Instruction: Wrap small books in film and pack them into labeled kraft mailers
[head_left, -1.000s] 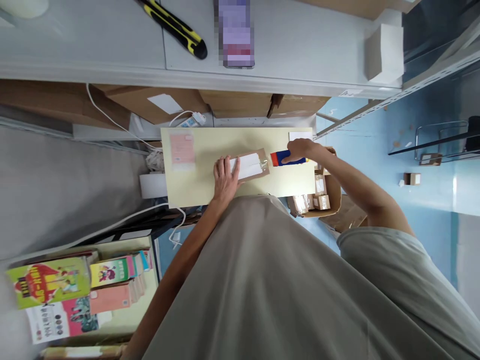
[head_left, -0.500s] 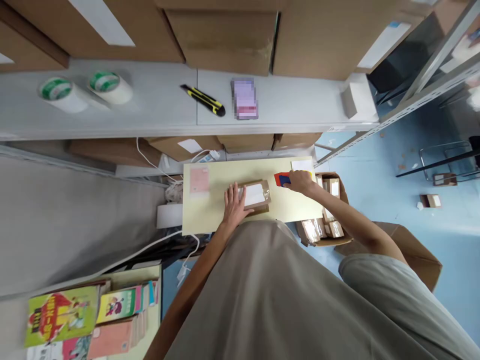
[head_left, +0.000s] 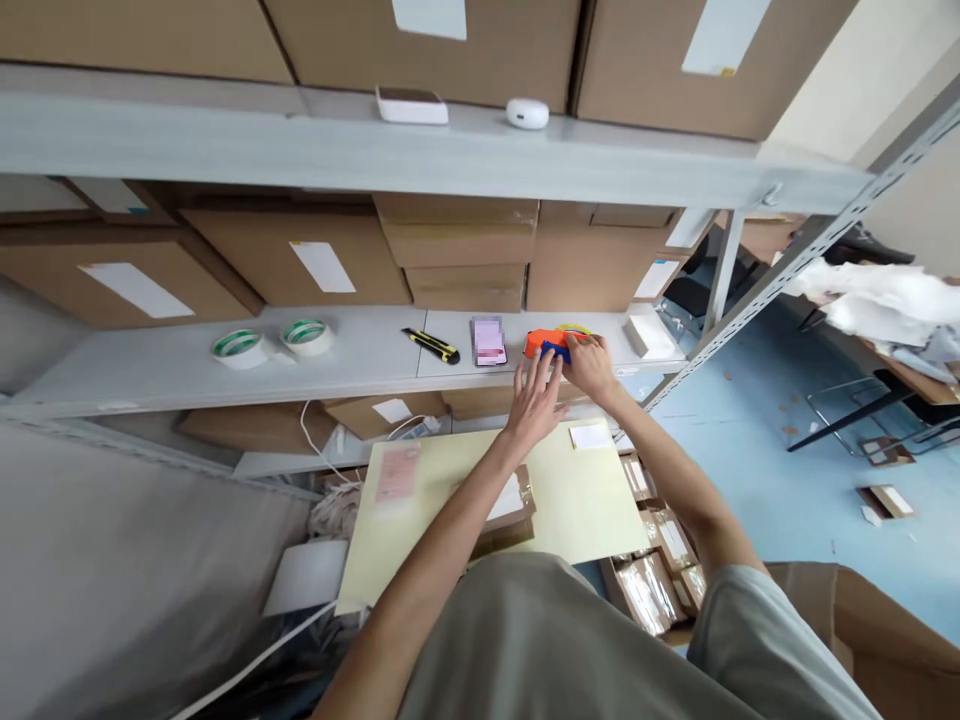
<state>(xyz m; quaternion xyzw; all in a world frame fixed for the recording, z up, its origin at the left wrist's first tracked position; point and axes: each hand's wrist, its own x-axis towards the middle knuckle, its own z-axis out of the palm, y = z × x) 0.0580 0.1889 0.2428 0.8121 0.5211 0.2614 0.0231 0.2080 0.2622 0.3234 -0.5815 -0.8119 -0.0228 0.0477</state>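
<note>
My right hand (head_left: 590, 366) is closed around an orange and blue tape dispenser (head_left: 545, 341), holding it at the front of the grey shelf; a yellow rim shows behind the fingers. Beside it, my left hand (head_left: 534, 405) reaches up with fingers stretched out, the tips at the dispenser's blue edge; whether they press on it I cannot tell. Below, a small cardboard box (head_left: 507, 508) with a white label lies on the pale yellow table (head_left: 581, 505), partly hidden by my left forearm.
Along the shelf (head_left: 360, 365) lie two tape rolls (head_left: 306, 338), a black and yellow utility knife (head_left: 431, 346), a phone (head_left: 489, 341) and a small white box (head_left: 649, 336). Large cartons (head_left: 465, 245) stand behind. A carton of taped parcels (head_left: 651, 592) sits right of the table.
My left hand has left the small box and moved up beside the dispenser. My right hand has carried the dispenser from the table up to the shelf. The view has tilted upward.
</note>
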